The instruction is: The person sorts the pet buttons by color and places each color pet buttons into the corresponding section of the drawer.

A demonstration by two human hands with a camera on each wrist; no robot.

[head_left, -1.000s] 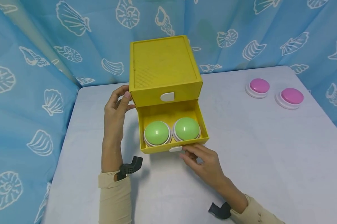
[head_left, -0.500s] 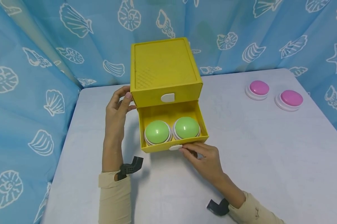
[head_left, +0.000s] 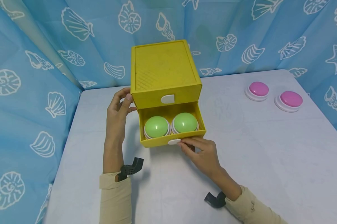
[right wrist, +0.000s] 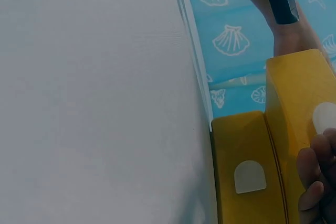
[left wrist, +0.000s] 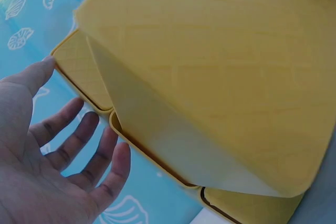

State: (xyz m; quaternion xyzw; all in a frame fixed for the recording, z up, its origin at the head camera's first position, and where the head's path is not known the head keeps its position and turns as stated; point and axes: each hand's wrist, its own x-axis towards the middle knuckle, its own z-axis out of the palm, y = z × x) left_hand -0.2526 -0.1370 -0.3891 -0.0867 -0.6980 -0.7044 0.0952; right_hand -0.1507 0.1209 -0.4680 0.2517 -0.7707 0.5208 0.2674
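In the head view, a yellow drawer box (head_left: pixel 165 68) stands at the back of the table with one drawer (head_left: pixel 158 143) pulled partway out. Two green domed buttons with white bases, a left one (head_left: pixel 156 127) and a right one (head_left: pixel 185 122), sit side by side in that drawer. My left hand (head_left: pixel 116 112) rests against the box's left side, thumb by the front corner and fingers loosely spread. With thumb and fingertips, my right hand (head_left: pixel 203 155) pinches the right end of the drawer's white tab handle (head_left: pixel 174 142).
Two pink domed buttons on white bases, one left (head_left: pixel 258 90) and one right (head_left: pixel 289 100), sit at the back right of the white-covered table (head_left: pixel 255 161). A shut drawer with a white tab (right wrist: pixel 250 177) shows in the right wrist view. A blue shell-print curtain (head_left: pixel 227 25) hangs behind.
The drawer has slid slightly inward toward the box, carrying the two green buttons. My right hand has moved with it, its thumb closing to the tab. My left hand stays against the box.
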